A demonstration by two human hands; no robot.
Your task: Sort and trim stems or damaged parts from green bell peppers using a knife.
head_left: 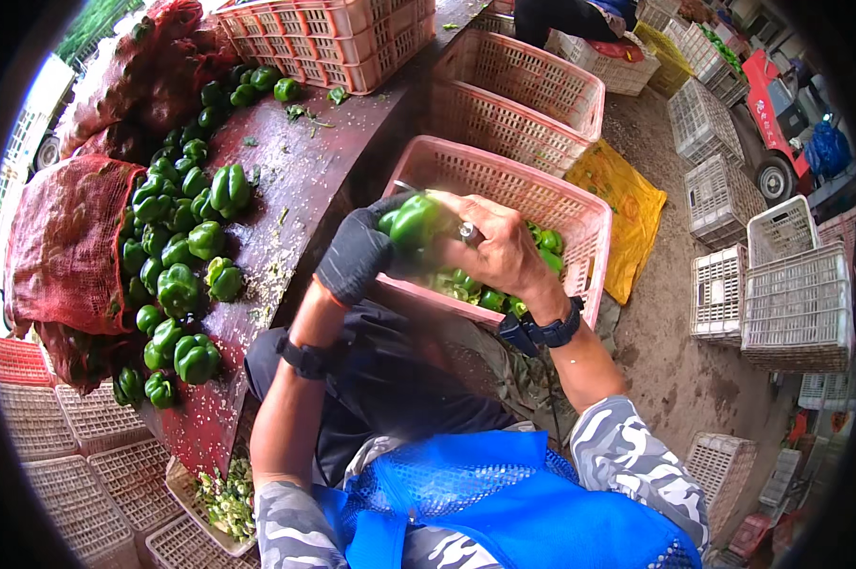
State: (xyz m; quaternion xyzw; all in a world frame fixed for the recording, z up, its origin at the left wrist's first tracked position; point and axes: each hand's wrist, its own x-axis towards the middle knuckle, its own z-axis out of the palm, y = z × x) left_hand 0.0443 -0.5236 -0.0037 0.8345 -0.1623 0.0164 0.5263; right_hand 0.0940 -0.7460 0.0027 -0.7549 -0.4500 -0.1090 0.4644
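My left hand [355,254], in a dark glove, is closed around a green bell pepper [418,226], which is partly blurred by motion. My bare right hand [500,245] is closed against the pepper's right side. A small round metal piece [468,233] shows at its fingers; I cannot make out whether it is a ring or part of a tool. Both hands are above a pink plastic crate [594,223] with green peppers [492,299] in its bottom. To the left, many whole green bell peppers [206,240] lie on a dark red tabletop [290,180].
Red mesh sacks [72,242] lean at the table's left side. A stacked orange crate [338,43] stands on its far end. More pink crates [532,85] are beyond mine. A tray of pale green scraps [229,503] is at lower left. Pale crates [798,308] and a red vehicle [769,114] are at right.
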